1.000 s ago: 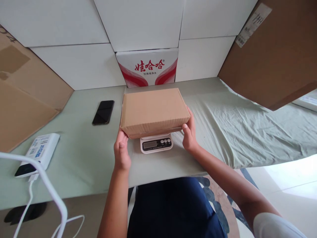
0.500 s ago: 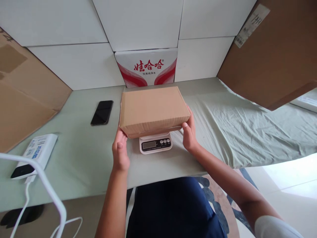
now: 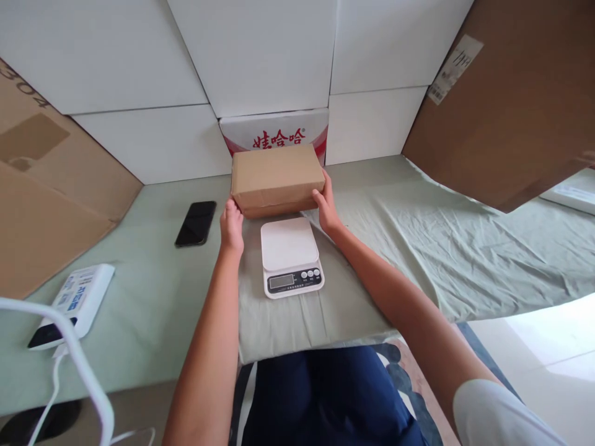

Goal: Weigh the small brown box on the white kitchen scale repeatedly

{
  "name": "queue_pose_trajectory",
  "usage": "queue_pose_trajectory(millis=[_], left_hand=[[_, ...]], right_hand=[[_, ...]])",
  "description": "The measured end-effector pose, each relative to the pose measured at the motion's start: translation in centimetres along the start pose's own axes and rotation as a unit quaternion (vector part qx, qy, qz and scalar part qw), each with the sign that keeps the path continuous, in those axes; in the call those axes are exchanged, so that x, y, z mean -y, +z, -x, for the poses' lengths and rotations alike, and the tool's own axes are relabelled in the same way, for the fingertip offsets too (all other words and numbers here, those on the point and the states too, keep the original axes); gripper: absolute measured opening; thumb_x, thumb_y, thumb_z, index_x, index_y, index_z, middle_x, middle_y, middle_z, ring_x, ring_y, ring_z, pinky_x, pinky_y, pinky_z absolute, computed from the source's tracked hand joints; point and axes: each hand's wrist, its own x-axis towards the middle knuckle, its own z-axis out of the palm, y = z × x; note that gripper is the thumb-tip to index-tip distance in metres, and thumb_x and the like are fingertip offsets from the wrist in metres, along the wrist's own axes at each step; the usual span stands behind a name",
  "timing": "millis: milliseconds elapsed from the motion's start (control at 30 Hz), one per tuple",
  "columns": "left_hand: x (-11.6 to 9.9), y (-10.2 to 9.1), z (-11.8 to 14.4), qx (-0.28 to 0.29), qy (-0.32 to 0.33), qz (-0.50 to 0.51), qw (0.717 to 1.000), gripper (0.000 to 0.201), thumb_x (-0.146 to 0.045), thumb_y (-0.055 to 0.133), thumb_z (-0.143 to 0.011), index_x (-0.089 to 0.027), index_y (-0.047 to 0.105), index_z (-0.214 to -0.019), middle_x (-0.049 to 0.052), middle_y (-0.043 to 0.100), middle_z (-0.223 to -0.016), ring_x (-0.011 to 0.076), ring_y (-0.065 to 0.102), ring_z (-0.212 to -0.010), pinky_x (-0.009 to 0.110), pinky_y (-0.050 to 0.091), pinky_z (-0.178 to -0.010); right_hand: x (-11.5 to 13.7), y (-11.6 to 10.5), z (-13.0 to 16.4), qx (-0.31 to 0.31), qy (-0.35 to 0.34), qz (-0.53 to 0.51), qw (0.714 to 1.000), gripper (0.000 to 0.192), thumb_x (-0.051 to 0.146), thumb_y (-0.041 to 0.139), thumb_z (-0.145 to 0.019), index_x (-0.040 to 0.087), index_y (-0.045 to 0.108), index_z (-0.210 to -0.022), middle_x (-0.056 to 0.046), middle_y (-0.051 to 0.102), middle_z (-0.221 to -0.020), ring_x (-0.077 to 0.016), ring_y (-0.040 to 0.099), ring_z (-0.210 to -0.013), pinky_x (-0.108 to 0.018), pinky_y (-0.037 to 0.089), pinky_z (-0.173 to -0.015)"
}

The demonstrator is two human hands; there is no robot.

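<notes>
Now the cardboard box [image 3: 279, 170], held between my left hand [image 3: 231, 228] and right hand [image 3: 328, 209], is just beyond the scale [image 3: 294, 286]; it has moved away from me, uncovering the weighing plate [image 3: 289, 243], which it apparently isn't loading, and partly hides the white-and-red carton [image 3: 274, 126] behind.

Short pale sleeve [image 3: 495, 409] on right arm [image 3: 400, 297]; dark navy legwear [image 3: 320, 396], creased; left hand [image 3: 231, 226], right hand [image 3: 328, 210] bare.

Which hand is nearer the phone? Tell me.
Left. The left hand is just right of the phone, at the left end of the box; the right hand is farther right, at the other end.
</notes>
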Motion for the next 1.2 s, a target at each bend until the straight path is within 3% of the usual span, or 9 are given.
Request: queue_pose_trajectory(millis=[133, 433, 733, 933, 1033, 1200], left_hand=[[1.9, -0.2, 0.6, -0.003, -0.008, -0.001, 1.0, 0.095, -0.095, 0.053, -0.071, -0.028, 0.067, -0.137, 0.014, 0.051, -0.162, 0.0306, 0.038, -0.157, 0.046, 0.029, -0.127], [3.5, -0.4, 0.7, -0.026, -0.029, -0.014, 0.999, 0.093, -0.093, 0.051, -0.076, -0.028, 0.063, -0.141, 0.016, 0.048, -0.163, 0.0303, 0.038, -0.157, 0.048, 0.031, -0.126], [2.6, -1.3, 0.8, -0.028, -0.023, -0.009, 0.999, 0.092, -0.088, 0.05, -0.081, -0.026, 0.055, -0.15, 0.014, 0.036, -0.171, 0.0271, 0.031, -0.161, 0.047, 0.023, -0.13], [4.1, -1.2, 0.3, -0.028, -0.052, -0.021, 0.998, 0.091, -0.091, 0.052, -0.077, -0.023, 0.066, -0.136, 0.019, 0.054, -0.158, 0.0322, 0.042, -0.155, 0.049, 0.033, -0.126], [4.4, -0.9, 0.1, -0.036, -0.06, -0.015, 0.997, 0.089, -0.091, 0.055, -0.075, -0.021, 0.069, -0.129, 0.02, 0.061, -0.15, 0.034, 0.047, -0.151, 0.051, 0.037, -0.123], [2.1, -0.6, 0.6, -0.013, -0.019, -0.021, 1.0, 0.088, -0.089, 0.059, -0.075, -0.021, 0.069, -0.13, 0.018, 0.06, -0.152, 0.0342, 0.048, -0.15, 0.049, 0.036, -0.124]], right_hand=[[-2.0, -0.2, 1.0, -0.003, 0.032, -0.007, 0.999, 0.09, 0.081, 0.047, -0.085, 0.026, 0.033, -0.154, -0.009, 0.038, -0.168, -0.0297, 0.033, -0.158, -0.052, 0.022, -0.135], [-2.4, -0.3, 0.9, -0.011, 0.073, -0.019, 0.997, 0.081, 0.079, 0.049, -0.083, 0.028, 0.036, -0.146, -0.01, 0.046, -0.16, -0.0295, 0.039, -0.154, -0.054, 0.027, -0.132], [-4.1, -1.1, 0.7, -0.045, 0.151, -0.055, 0.986, 0.092, 0.085, 0.042, -0.082, 0.028, 0.028, -0.153, -0.012, 0.04, -0.166, -0.0268, 0.039, -0.156, -0.058, 0.037, -0.126], [-3.6, -0.6, 1.2, -0.018, 0.141, -0.068, 0.987, 0.079, 0.081, 0.047, -0.083, 0.028, 0.045, -0.141, -0.008, 0.055, -0.157, -0.0275, 0.05, -0.149, -0.055, 0.04, -0.126], [-3.3, -0.4, 1.3, -0.019, 0.14, -0.077, 0.987, 0.077, 0.077, 0.052, -0.083, 0.025, 0.046, -0.14, -0.01, 0.058, -0.154, -0.0297, 0.052, -0.147, -0.056, 0.041, -0.125], [-1.8, -1.1, 0.9, -0.014, 0.123, -0.078, 0.989, 0.073, 0.074, 0.053, -0.084, 0.028, 0.045, -0.14, -0.008, 0.057, -0.153, -0.0303, 0.051, -0.147, -0.056, 0.042, -0.124]])
